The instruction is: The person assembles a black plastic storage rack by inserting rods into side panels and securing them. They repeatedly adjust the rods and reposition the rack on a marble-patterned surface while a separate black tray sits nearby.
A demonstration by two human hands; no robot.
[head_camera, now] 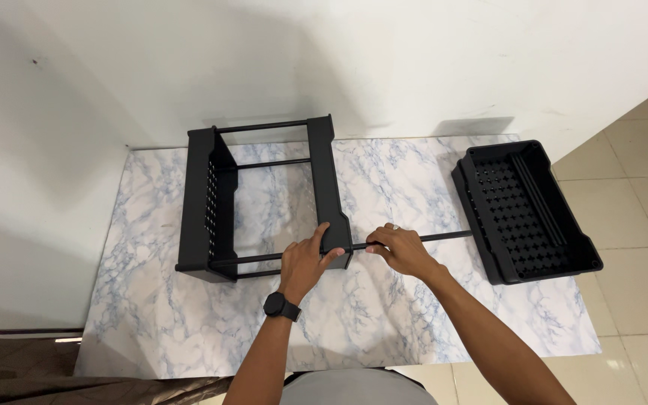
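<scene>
My left fingers [322, 234] curl over the lower front corner of the black rack frame [264, 196], thumb on the near side and fingertips hooked on the far face of its right end panel [329, 187], so the left hand [305, 262] has a closed hold on that panel. My right fingers [379, 244] are pinched shut around a thin black rod [421, 238], gripping it just beside the panel; the right hand [400, 251] lies on top of the rod with a ring showing on one finger. I cannot tell whether the rod's end is already seated in the panel, because my fingers hide the joint.

From the head view, the rod runs level from the panel's lower corner out to the right, and its far end reaches the near left edge of a black perforated tray [525, 212]. The tray lies flat at the right end of the marble-patterned table [159, 315], partly over the table's edge, with a few more thin rods lying inside it along its right side. The rack frame stands on the left half of the table: a left end panel [204, 202] with a grid of holes and the right panel, joined by cross rods at the top, at the back and low at the front. A black watch [282, 307] sits on my left wrist. White wall lies behind the table, and beige tiled floor [639, 187] shows to the right.
</scene>
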